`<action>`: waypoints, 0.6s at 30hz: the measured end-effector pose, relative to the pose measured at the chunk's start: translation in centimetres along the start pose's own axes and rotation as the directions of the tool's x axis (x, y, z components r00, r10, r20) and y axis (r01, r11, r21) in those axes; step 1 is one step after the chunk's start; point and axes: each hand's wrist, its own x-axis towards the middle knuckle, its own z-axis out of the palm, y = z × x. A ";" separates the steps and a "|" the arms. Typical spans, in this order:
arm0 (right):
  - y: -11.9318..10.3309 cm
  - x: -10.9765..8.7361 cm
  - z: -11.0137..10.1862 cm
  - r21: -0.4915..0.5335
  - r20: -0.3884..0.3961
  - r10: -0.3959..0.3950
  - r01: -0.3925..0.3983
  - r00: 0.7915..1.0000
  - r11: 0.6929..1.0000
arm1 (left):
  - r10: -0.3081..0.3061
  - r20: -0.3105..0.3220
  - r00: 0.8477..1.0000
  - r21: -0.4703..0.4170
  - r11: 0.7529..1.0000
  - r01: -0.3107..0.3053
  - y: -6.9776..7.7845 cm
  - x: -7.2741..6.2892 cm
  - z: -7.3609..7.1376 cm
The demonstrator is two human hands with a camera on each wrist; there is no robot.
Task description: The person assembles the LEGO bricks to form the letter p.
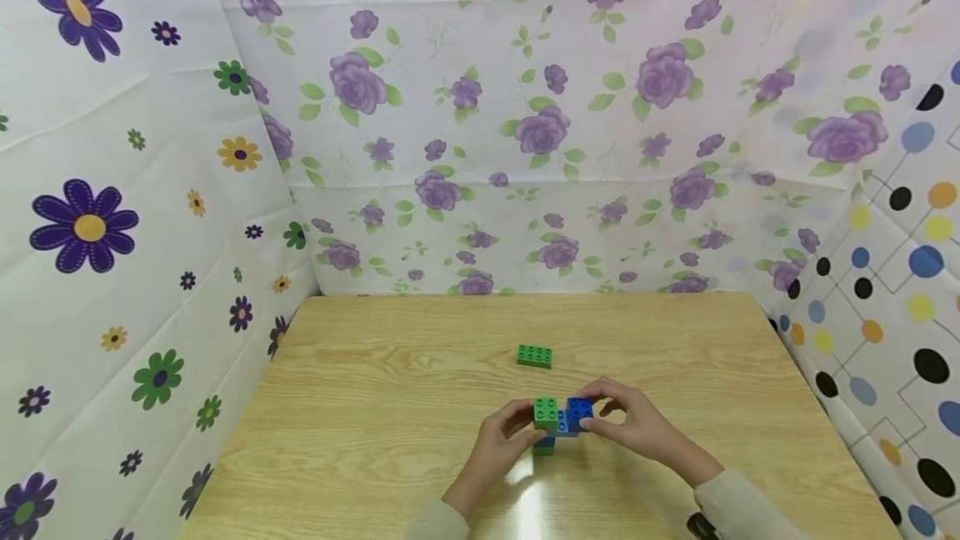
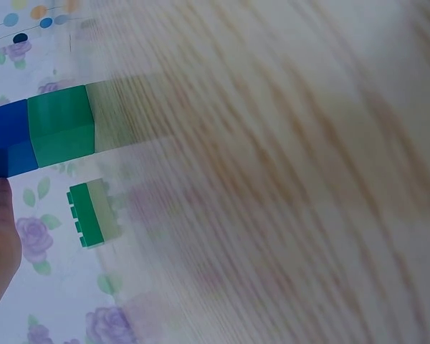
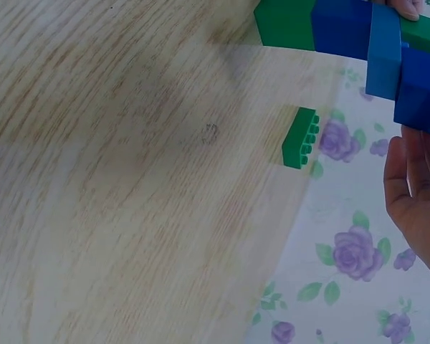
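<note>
A small stack of toy building bricks is held between both hands. A light green brick (image 1: 545, 413) and a dark blue brick (image 1: 580, 413) sit side by side on a light blue brick (image 3: 383, 54). Below it are another dark blue brick (image 3: 340, 29) and, lowest, a green brick (image 2: 61, 125). My left hand (image 1: 495, 442) grips the stack from the left, thumb in front and fingers behind. My right hand (image 1: 636, 425) pinches the upper dark blue brick between thumb and fingers at the right end. The fingers partly hide the stack.
A loose green brick (image 1: 535, 356) with two rows of studs lies on the wooden table (image 1: 375, 407), beyond the hands. Flowered cloth (image 1: 465, 148) hangs behind the table. A flowered sheet covers the left side and a dotted one the right.
</note>
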 end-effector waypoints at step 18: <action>-0.2 0.5 -0.8 -0.006 0.079 0.032 -0.032 0.996 0.999 | 0.004 0.002 1.000 -0.008 1.000 -0.004 0.5 -0.1 0.0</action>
